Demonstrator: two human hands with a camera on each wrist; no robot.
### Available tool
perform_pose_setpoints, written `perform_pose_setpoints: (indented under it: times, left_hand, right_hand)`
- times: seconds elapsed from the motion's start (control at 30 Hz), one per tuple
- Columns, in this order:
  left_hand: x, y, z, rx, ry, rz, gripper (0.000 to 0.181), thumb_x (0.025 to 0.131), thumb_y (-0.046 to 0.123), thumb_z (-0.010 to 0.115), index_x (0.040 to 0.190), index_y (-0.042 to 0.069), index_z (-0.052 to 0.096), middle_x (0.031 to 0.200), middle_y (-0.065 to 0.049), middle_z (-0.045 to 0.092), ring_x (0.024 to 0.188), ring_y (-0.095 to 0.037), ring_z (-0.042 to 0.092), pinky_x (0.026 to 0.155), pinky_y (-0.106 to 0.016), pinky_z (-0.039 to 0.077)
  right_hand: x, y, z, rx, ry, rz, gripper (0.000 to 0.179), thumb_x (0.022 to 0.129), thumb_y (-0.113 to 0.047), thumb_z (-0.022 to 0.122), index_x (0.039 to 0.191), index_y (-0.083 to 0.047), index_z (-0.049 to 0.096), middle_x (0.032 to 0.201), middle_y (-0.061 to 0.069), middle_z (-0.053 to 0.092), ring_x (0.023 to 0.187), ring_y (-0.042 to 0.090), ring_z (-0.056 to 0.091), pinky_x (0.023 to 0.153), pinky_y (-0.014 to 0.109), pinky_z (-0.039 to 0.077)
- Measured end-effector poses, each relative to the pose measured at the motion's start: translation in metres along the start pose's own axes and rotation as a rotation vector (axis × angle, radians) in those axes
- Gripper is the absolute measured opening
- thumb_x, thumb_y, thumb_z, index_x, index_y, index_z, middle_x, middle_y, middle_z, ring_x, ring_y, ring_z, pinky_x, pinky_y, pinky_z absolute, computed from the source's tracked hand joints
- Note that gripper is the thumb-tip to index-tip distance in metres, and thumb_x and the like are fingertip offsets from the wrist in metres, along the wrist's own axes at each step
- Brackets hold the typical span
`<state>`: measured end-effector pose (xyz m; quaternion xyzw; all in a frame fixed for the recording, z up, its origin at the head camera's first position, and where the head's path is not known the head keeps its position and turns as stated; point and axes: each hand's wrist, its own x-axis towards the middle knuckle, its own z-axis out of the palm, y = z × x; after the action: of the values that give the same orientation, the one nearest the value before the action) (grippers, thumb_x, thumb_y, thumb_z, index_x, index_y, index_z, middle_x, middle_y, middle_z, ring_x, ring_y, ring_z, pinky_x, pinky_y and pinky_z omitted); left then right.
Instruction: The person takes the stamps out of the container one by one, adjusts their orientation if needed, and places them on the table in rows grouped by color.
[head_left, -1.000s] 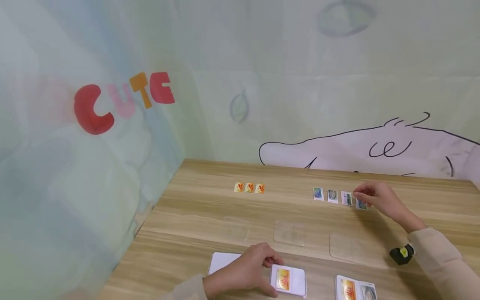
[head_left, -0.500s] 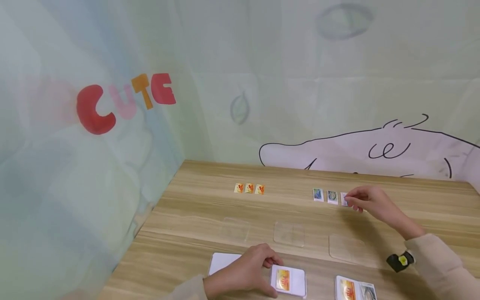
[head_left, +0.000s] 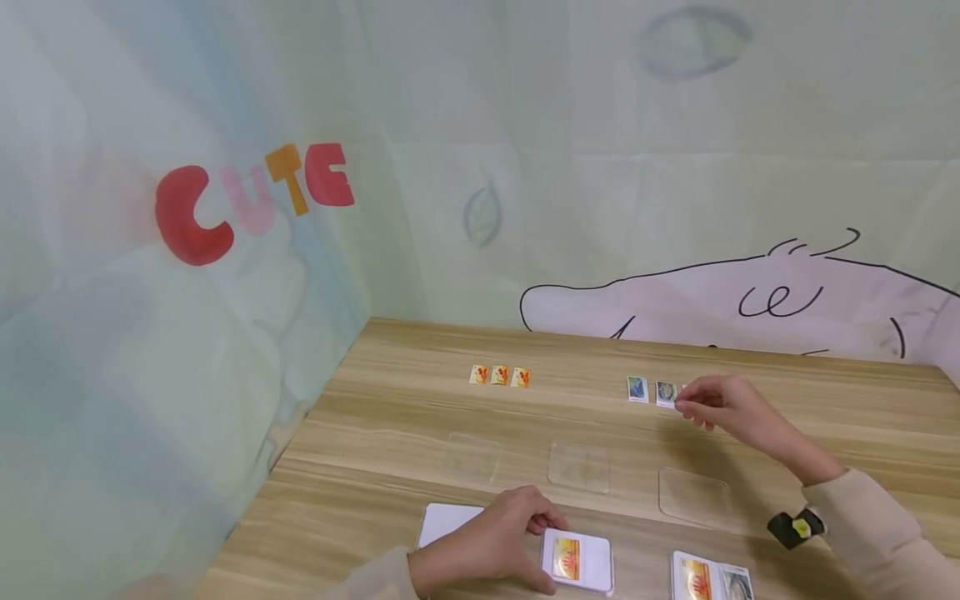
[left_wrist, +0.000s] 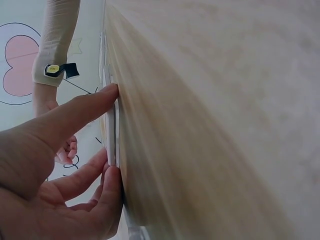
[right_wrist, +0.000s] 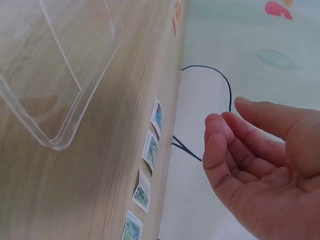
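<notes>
My left hand [head_left: 495, 533] holds a white card [head_left: 597, 563] in a clear case by its edges. An orange stamp [head_left: 567, 559] lies on the card's left half. In the left wrist view my thumb and fingers span that card [left_wrist: 111, 135], seen edge-on. My right hand [head_left: 735, 412] hovers over the row of blue-green stamps [head_left: 637, 389] at the back right, fingers loosely curled with nothing between them. It hides the row's right part in the head view. The right wrist view shows several such stamps [right_wrist: 142, 191] flat on the table, apart from the hand.
Three orange stamps [head_left: 500, 375] lie at the back left. Clear plastic covers [head_left: 579, 468] form a row across mid-table. Another white card [head_left: 446, 522] is partly behind my left forearm. At front right lies a card [head_left: 696, 579] with two stamps. Printed walls border the table.
My right hand has moved left along the blue-green stamps, from the rightmost one toward the second from the left. My left hand has stayed at its card.
</notes>
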<state>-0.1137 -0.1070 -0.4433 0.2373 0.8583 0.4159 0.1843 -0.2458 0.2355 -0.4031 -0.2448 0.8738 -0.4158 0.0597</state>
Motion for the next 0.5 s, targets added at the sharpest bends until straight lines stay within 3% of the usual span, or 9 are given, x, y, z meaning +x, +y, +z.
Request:
perform_pose_setpoints:
  times: [0.2, 0.5]
  left_hand:
    - [0.000, 0.000, 0.000, -0.005, 0.002, -0.001, 0.051, 0.059, 0.008, 0.096, 0.104, 0.008, 0.072, 0.095, 0.012, 0.053, 0.086, 0.003, 0.050, 0.080, -0.015, 0.049]
    - [-0.001, 0.001, 0.000, 0.006, 0.008, -0.006, 0.051, 0.059, 0.008, 0.097, 0.103, 0.010, 0.072, 0.094, 0.013, 0.052, 0.086, 0.003, 0.050, 0.080, -0.015, 0.049]
  right_hand:
    - [0.000, -0.006, 0.003, 0.023, -0.027, -0.011, 0.013, 0.094, 0.002, 0.065, 0.103, 0.009, 0.068, 0.087, 0.012, 0.067, 0.068, 0.015, 0.059, 0.058, 0.028, 0.053]
    - [-0.001, -0.014, 0.008, 0.027, -0.054, -0.037, 0.013, 0.094, -0.002, 0.066, 0.102, 0.008, 0.068, 0.085, 0.011, 0.066, 0.068, 0.020, 0.060, 0.058, 0.029, 0.054]
